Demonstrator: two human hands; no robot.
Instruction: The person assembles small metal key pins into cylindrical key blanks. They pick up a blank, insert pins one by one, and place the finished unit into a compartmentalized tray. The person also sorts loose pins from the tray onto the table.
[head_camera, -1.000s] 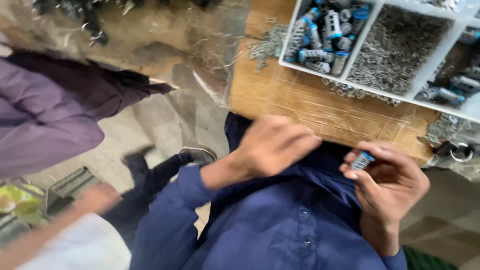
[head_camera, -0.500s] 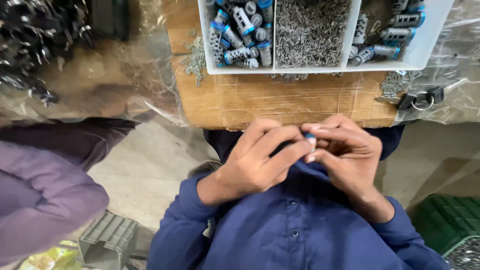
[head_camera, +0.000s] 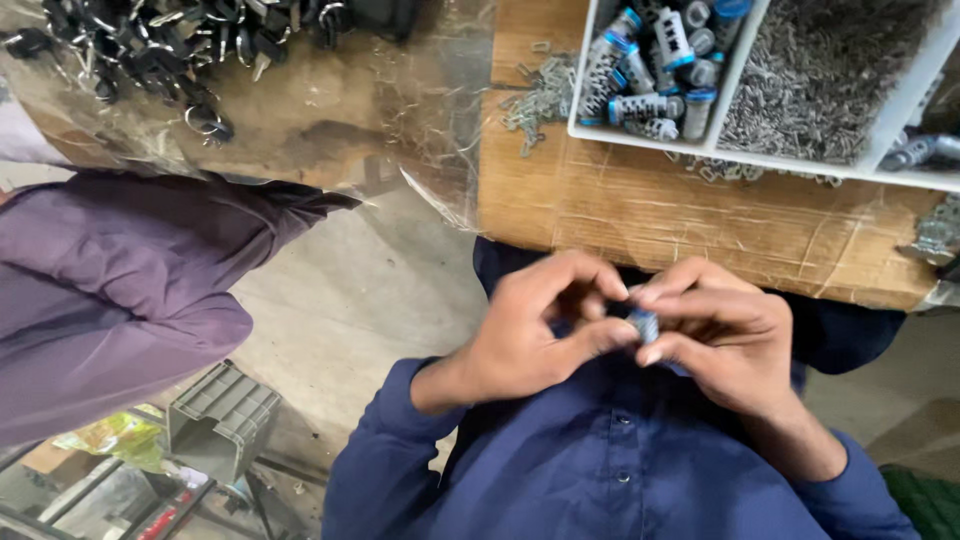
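My left hand (head_camera: 535, 330) and my right hand (head_camera: 725, 335) meet in front of my chest, just below the edge of a brown cardboard-covered bench (head_camera: 690, 215). Between their fingertips sits a small blue and silver cylindrical part (head_camera: 644, 323), pinched from both sides. Most of the part is hidden by my fingers. Both my sleeves are dark blue.
A white divided tray (head_camera: 745, 150) on the bench holds several blue and silver cylinders (head_camera: 655, 65) and a heap of small metal clips (head_camera: 825, 70). Loose clips (head_camera: 540, 100) lie beside it. Another person in purple (head_camera: 120, 290) sits at left, near black metal parts (head_camera: 160, 45) and a grey crate (head_camera: 220, 415).
The view has shifted right, so the bench and tray sit further right. My hands stay together on the small part and have dropped slightly lower.
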